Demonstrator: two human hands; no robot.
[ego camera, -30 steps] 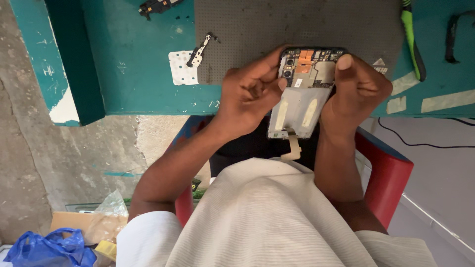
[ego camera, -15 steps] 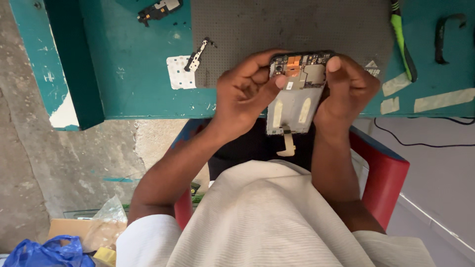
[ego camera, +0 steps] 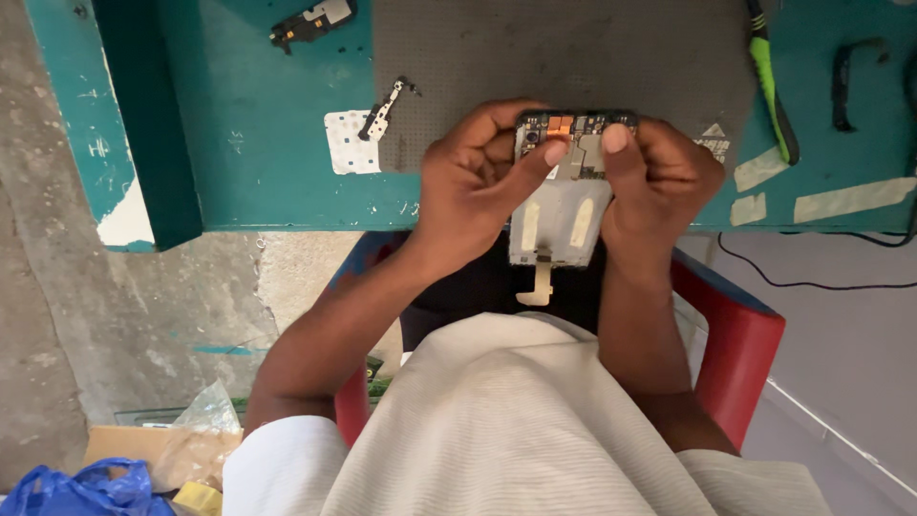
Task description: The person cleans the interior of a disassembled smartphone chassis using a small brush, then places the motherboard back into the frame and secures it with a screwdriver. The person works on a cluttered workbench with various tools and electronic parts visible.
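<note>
Opened phone (ego camera: 564,196): between left hand (ego camera: 478,186) and right hand (ego camera: 659,182), over the table's near edge
Mat (ego camera: 573,57): on table (ego camera: 258,143), beyond both hands
Small bracket (ego camera: 382,110): on table, left of left hand, touching a flat plate (ego camera: 349,148)
Board part (ego camera: 310,21): far left, beyond left hand
Tool (ego camera: 769,81): right of right hand, on table
Chair (ego camera: 735,344): below right hand

A teal workbench (ego camera: 267,172) stands over a rough grey concrete floor (ego camera: 57,315).
</note>
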